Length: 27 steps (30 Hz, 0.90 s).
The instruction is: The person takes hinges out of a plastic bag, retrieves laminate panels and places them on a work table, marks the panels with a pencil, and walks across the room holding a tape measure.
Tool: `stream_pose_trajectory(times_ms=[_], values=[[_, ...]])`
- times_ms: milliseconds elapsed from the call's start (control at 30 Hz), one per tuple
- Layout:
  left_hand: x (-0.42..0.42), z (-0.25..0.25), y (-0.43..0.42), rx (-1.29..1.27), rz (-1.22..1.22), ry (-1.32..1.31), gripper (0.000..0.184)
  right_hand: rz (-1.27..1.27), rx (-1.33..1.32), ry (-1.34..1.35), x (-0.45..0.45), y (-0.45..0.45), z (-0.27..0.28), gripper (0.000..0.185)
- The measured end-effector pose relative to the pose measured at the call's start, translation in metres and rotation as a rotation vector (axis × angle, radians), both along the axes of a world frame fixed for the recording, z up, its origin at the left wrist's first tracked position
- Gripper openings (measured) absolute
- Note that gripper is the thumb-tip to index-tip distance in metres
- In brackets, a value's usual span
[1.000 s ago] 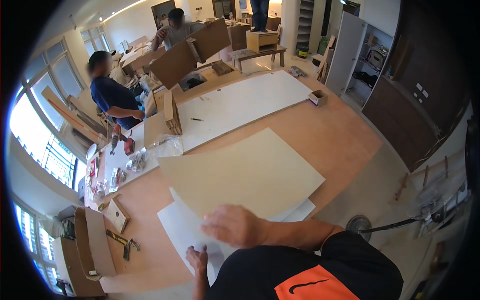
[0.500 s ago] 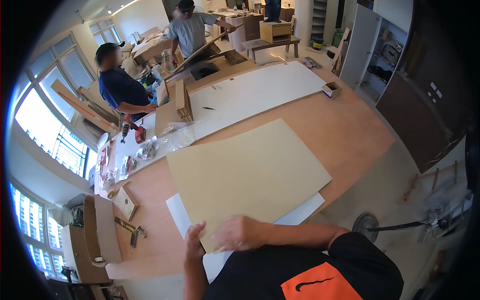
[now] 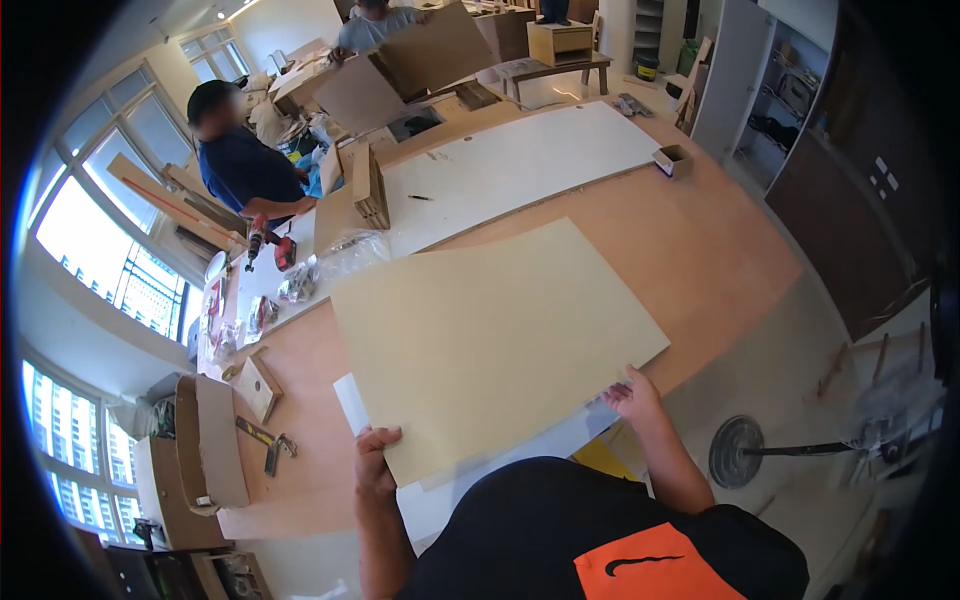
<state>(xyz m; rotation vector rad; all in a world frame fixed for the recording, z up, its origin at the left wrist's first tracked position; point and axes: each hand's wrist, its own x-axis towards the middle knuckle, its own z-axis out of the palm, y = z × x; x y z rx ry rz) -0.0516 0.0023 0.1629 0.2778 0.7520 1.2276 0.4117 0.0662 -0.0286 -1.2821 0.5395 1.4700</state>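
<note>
A large beige sheet (image 3: 490,340) lies over a white sheet (image 3: 440,500) at the near side of the worktable, its far edge slightly wavy. My left hand (image 3: 376,455) grips the beige sheet's near left corner, thumb on top. At the near right edge, my right hand (image 3: 632,394) pinches the same sheet near its corner, fingers partly under it. Part of something yellow (image 3: 605,455) shows below the edge, between my right arm and my body.
A long white panel (image 3: 530,160) spans the table (image 3: 700,250). Left are a red drill (image 3: 270,245), plastic bags (image 3: 298,282), a wood block (image 3: 260,385) and a clamp-like tool (image 3: 268,440). A person (image 3: 245,165) stands far left; another (image 3: 375,28) holds brown boards (image 3: 430,50). A fan (image 3: 738,450) stands right.
My right hand has moved from near my left hand to the sheet's right edge. My left hand has closed on the left corner. The far person's brown boards have been raised and opened out.
</note>
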Motion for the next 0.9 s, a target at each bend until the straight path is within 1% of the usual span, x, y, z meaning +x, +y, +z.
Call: stream_pose_trajectory(times_ms=[67,100,167,200,267,300,333,367,433,467,500,533,600,700,800,833,900], values=[[-0.01,-0.011,0.004,0.043,-0.041,-0.04,0.054,-0.061,0.102,0.105,0.001,0.005,-0.002,0.037],[-0.016,-0.015,0.005,0.065,-0.053,-0.042,0.053,-0.089,0.155,0.156,0.0,0.007,-0.002,0.032],[-0.024,-0.022,0.005,0.11,-0.073,-0.047,0.053,-0.015,0.304,0.18,0.008,0.006,-0.015,0.027],[-0.02,-0.019,0.004,0.146,0.019,-0.1,0.052,0.024,0.378,0.193,0.011,0.007,-0.02,0.026],[-0.001,0.002,0.003,0.219,0.209,-0.206,0.053,0.12,0.44,0.161,0.014,0.012,-0.011,0.023],[0.017,0.029,0.004,0.34,0.046,-0.193,0.059,0.168,0.47,0.147,0.013,0.013,-0.003,0.022],[0.017,0.009,0.005,0.311,0.159,-0.236,0.059,0.186,0.48,0.147,0.011,0.013,0.005,0.022],[0.012,-0.036,0.01,0.285,0.273,-0.278,0.058,0.205,0.492,0.148,0.008,0.014,0.014,0.021],[0.019,-0.123,0.018,0.137,0.332,0.304,0.054,0.281,0.539,0.179,-0.003,0.015,0.03,0.022],[0.039,-0.156,0.019,-0.002,0.258,0.919,0.05,0.339,0.571,0.204,-0.008,0.014,0.038,0.023],[0.061,-0.163,0.024,0.282,0.069,1.422,0.047,0.399,0.601,0.226,-0.013,0.014,0.042,0.025],[0.083,-0.168,0.031,0.585,-0.152,1.9,0.045,0.431,0.572,0.251,-0.021,0.013,0.043,0.027],[0.122,-0.187,0.05,0.901,-0.254,1.964,0.042,0.496,0.512,0.293,-0.038,0.002,0.04,0.032],[0.161,-0.198,0.073,1.055,-0.283,1.695,0.041,0.591,0.455,0.313,-0.052,-0.021,0.019,0.041],[0.178,-0.207,0.073,1.062,-0.291,1.516,0.041,0.598,0.395,0.27,-0.048,-0.034,0.014,0.053],[0.178,-0.211,0.069,1.035,-0.3,1.482,0.041,0.604,0.356,0.227,-0.047,-0.035,0.012,0.054],[0.175,-0.217,0.058,0.982,-0.315,1.425,0.041,0.594,0.334,0.23,-0.049,-0.043,0.007,0.052]])
